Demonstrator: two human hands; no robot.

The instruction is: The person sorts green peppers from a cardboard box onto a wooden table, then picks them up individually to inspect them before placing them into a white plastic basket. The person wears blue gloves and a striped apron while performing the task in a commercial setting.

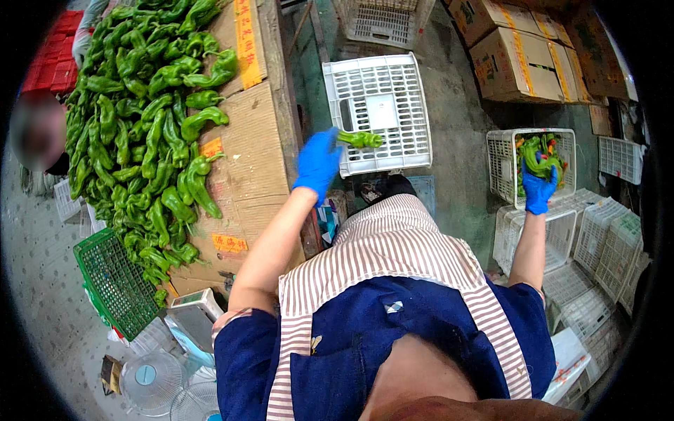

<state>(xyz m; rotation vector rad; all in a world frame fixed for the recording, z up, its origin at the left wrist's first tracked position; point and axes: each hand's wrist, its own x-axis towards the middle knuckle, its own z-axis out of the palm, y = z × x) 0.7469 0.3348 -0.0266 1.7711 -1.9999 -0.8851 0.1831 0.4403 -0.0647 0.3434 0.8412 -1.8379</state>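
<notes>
My left hand (pixel 316 165), in a blue glove, grips the end of a green pepper (pixel 361 139) above a white slatted crate (pixel 371 59). Long green peppers (pixel 147 140) lie heaped to its left on a cardboard-covered table (pixel 256 154). At the right, my right hand (pixel 540 188), also gloved in blue, has its fingers around green peppers (pixel 537 161) at a pale crate (pixel 500 168), which holds red and green pieces partly hidden by the hand.
A co-worker's gloved hand (pixel 79 49) is at the heap's top left, beside red crates (pixel 53 49). A green crate (pixel 91 256) and fans (pixel 146 379) sit lower left. Cardboard boxes (pixel 516 63) and stacked pale crates (pixel 593 238) stand along the right.
</notes>
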